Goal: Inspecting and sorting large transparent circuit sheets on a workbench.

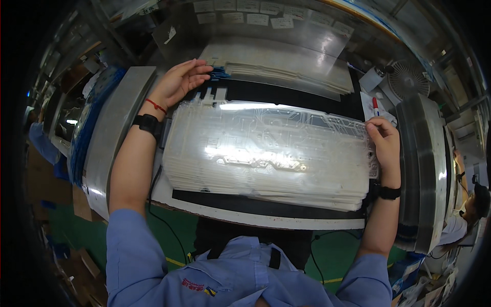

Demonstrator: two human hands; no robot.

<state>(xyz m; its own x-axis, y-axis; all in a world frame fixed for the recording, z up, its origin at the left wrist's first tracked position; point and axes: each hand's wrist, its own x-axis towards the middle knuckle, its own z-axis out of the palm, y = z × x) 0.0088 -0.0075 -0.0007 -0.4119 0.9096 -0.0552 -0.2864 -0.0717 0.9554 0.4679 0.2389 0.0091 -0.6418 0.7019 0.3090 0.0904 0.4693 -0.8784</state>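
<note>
A thick stack of clear plastic circuit sheets [245, 169] lies in front of me on a black surface. Fine traces run across the top sheet, and narrow tabs [215, 96] stick out at its far left. My right hand [384, 140] is closed at the stack's far right corner, thumb and forefinger on the top sheet's edge. Beyond lies a second pile of similar sheets [286, 74], with blue tabs [220, 73] at its left end. Beside those tabs my left hand [184, 78] is held with its fingers stretched out; nothing shows in it.
Metal panels [120, 123] stand at the left, and a stack of dark sheets [419, 169] at the right. A small fan [407, 79], a white cylinder [372, 78] and a red-capped marker [376, 106] are at the back right. A transparent screen [307, 36] bears paper labels. Another person [473, 204] is far right.
</note>
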